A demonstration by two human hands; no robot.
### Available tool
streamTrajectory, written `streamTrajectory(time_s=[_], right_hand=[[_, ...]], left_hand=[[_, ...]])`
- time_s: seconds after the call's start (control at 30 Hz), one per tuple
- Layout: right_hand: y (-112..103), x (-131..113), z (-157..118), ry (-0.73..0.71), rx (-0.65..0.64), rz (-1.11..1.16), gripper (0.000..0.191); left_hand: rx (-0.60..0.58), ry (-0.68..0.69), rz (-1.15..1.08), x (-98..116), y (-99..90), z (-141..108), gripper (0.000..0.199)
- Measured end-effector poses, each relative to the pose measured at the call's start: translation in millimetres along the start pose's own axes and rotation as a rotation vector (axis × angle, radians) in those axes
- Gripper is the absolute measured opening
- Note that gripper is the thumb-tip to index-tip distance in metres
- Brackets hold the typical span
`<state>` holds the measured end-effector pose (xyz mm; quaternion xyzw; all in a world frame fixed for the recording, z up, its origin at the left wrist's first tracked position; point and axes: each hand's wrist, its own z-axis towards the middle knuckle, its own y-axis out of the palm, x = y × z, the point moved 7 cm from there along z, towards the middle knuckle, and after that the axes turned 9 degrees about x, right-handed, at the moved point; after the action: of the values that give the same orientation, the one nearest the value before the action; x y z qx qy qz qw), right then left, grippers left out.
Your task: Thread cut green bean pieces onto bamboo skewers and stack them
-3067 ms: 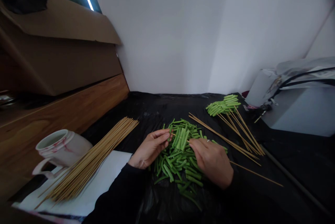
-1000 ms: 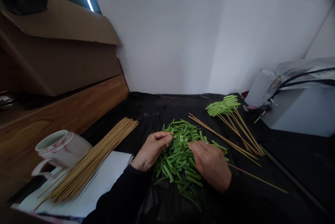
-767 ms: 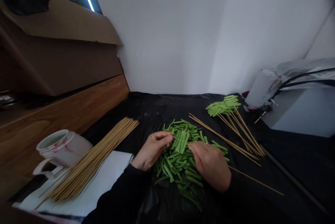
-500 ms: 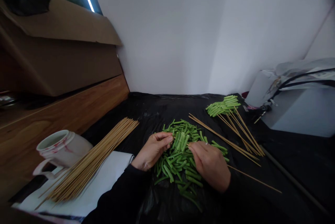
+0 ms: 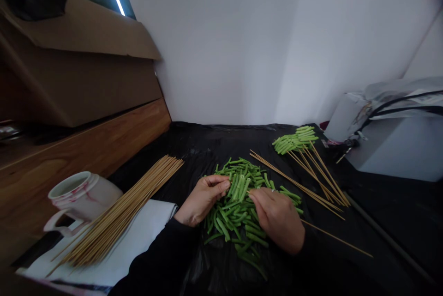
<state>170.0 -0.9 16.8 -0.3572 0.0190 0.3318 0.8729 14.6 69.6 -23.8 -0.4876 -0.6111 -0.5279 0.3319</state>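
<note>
Over a loose pile of cut green bean pieces [image 5: 238,215], both my hands work on one bamboo skewer [image 5: 339,239]. My right hand [image 5: 278,220] is closed round it, and its long end sticks out behind the hand to the lower right. A short row of bean pieces [image 5: 240,187] sits side by side on the skewer between my hands. At the left end of that row, my left hand [image 5: 204,198] pinches thumb and forefinger together at the skewer's tip; the fingers hide the tip itself.
A thick bundle of skewers [image 5: 124,215] lies on white paper [image 5: 148,231] beside a mug [image 5: 86,196]. Filled bean skewers [image 5: 296,140] rest at the back right, near several loose sticks [image 5: 297,184]. A cardboard box [image 5: 104,74] stands left, a pale container [image 5: 401,143] right.
Almost nothing differs. Both hands stay in place over the pile, with only a very slight shift of the left fingertips at the skewer's tip.
</note>
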Motion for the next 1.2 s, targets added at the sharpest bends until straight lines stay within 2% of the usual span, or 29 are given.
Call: streamTrajectory(time_s=[0.5,0.63,0.77,0.87,0.97,1.2], right_hand=[[0.2,0.5,-1.0,-0.003,0.014,0.004,0.024],[-1.3,0.7,0.9,-0.004,0.021,-0.011,0.024],[-8.4,2.4,5.0,-0.041,0.063,-0.099,0.023],[-14.3,9.1,7.5,-0.042,0.104,-0.148,0.022],[-17.0,16.6,8.6,-0.029,0.122,-0.167,0.021],[-17.0,18.2,8.6,-0.033,0.12,-0.194,0.021]], left_hand=[[0.047,0.031,0.083,-0.2,0.2,0.5,0.026],[0.019,0.02,0.075,-1.8,2.2,0.8,0.026],[-0.016,0.073,0.069,4.9,3.6,-0.4,0.027],[0.032,0.139,0.112,13.0,-5.5,2.4,0.029],[0.139,0.267,0.313,21.4,-18.1,5.7,0.023],[0.118,0.552,0.924,25.5,-6.8,0.3,0.011]])
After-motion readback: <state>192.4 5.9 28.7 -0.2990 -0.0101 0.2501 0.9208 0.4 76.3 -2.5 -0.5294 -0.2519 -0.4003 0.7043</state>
